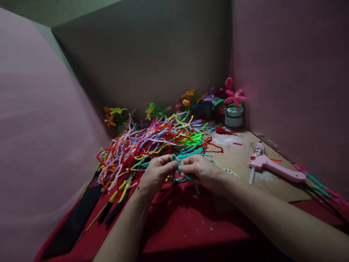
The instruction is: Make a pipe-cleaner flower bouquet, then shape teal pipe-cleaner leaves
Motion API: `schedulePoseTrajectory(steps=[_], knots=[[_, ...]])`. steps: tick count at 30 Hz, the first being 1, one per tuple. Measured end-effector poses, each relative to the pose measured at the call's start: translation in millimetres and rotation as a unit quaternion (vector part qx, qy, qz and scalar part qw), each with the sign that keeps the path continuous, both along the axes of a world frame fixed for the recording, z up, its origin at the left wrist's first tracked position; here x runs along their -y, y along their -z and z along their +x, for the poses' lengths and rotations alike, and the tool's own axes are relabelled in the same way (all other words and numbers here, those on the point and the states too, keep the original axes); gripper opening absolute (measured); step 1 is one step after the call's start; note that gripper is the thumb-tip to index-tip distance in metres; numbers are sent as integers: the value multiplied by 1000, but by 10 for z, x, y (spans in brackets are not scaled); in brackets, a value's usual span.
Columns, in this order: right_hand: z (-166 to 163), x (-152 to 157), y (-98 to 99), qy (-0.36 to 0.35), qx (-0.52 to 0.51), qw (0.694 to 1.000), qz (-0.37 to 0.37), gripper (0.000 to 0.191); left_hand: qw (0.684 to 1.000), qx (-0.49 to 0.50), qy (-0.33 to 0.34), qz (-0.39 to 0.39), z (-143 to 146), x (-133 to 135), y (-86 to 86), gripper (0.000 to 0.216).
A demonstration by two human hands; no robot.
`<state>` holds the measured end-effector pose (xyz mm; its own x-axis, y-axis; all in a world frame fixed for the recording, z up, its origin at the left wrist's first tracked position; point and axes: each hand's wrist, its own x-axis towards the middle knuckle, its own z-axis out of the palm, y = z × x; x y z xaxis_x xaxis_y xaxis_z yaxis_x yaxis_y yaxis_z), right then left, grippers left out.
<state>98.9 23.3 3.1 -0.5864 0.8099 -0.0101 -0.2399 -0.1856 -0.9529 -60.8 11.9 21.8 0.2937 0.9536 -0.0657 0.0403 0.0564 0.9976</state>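
Note:
My left hand (160,170) and my right hand (198,168) meet in front of the heap, each with its fingertips pinched on a teal pipe cleaner (176,160). Its upper part is bent between the two hands, and loose ends hang below my right hand. Right behind them lies a big tangled heap of pipe cleaners (144,140) in pink, red, yellow, green and purple. More teal pipe cleaners (196,150) stick out at its right side. Part of the piece is hidden by my fingers.
A pink glue gun (278,169) lies on a brown board (234,151) at the right. Pliers with yellow and black handles (120,200) rest on the red cloth (188,222). Pipe-cleaner flowers (236,97) stand along the back, one in a grey pot (234,118).

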Motion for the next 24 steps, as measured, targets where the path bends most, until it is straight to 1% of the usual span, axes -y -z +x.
schedulePoseTrajectory(steps=[6, 9, 14, 19, 22, 24], knots=[[9, -2, 15, -17, 12, 1000, 7, 13, 997, -77, 0, 15, 1, 16, -64, 25], [-1, 4, 20, -16, 11, 1000, 10, 14, 994, -102, -12, 27, 23, 37, -106, 26], [-37, -2, 54, 28, 10, 999, -43, 14, 992, -110, -37, 37, 59, 52, -108, 25], [-51, -5, 66, 70, 30, 996, -47, 11, 991, -109, -55, 44, 54, 34, -43, 26], [-56, 2, 59, 101, 37, 993, -41, 12, 985, -116, -99, 84, 94, 33, -5, 23], [-59, 8, 52, 113, 44, 992, -28, 13, 964, -157, -141, 161, 142, 43, 18, 19]])
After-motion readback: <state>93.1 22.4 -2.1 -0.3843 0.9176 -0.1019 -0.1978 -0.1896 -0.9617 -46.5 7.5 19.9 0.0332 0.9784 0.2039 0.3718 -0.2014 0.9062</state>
